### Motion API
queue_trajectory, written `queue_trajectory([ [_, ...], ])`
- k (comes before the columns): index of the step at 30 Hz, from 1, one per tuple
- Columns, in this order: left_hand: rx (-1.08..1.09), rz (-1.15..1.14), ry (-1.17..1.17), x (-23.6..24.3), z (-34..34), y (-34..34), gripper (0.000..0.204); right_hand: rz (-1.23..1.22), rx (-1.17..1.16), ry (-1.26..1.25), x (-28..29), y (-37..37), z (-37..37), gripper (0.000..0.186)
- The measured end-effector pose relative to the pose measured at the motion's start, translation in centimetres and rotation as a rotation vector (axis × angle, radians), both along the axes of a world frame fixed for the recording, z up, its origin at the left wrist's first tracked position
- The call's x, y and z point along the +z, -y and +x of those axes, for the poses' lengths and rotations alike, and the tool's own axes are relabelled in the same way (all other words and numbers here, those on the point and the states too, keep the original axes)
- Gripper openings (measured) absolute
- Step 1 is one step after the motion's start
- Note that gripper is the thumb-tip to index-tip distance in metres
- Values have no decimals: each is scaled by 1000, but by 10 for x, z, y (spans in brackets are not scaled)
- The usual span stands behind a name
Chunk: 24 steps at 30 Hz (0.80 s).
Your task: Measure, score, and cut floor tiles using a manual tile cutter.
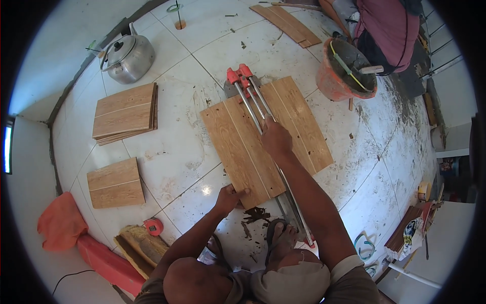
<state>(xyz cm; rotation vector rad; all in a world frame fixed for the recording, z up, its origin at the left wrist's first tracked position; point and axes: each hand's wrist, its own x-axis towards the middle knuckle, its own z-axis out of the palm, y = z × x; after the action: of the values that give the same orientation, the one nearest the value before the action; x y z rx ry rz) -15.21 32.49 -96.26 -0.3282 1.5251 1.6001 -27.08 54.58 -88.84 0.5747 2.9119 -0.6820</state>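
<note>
A wood-look floor tile lies across a manual tile cutter with red end fittings and long metal rails. My right hand is closed on the cutter over the middle of the tile; the exact part it grips is hidden under the fingers. At the tile's near left corner, my left hand pinches the edge, thumb on top. My right forearm covers part of the rails and tile, so I cannot tell whether the tile is scored or split there.
To the left are a stack of tiles, a smaller tile piece, a metal kettle and a red tape measure. A dirty orange bucket stands far right beside another person. Cut strips lie at the back.
</note>
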Motion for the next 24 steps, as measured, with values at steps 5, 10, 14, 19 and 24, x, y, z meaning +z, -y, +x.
queue_trajectory([
  [5, 8, -43, 30, 1, -2, 5, 45, -169, 135, 41, 61, -22, -45, 40],
  [10, 40, -8, 2, 0, 2, 5, 45, -425, 72, 205, 64, -28, -47, 56],
  [14, 39, -5, -28, -5, 3, -1, 44, -391, -55, 97, 22, -39, -15, 59],
  [19, 44, 12, -42, -10, 4, 9, 45, -818, -112, 314, 23, -40, -21, 47],
  [24, 48, 44, -37, -1, 3, 4, 46, -780, -91, 311, 3, -48, -18, 42],
])
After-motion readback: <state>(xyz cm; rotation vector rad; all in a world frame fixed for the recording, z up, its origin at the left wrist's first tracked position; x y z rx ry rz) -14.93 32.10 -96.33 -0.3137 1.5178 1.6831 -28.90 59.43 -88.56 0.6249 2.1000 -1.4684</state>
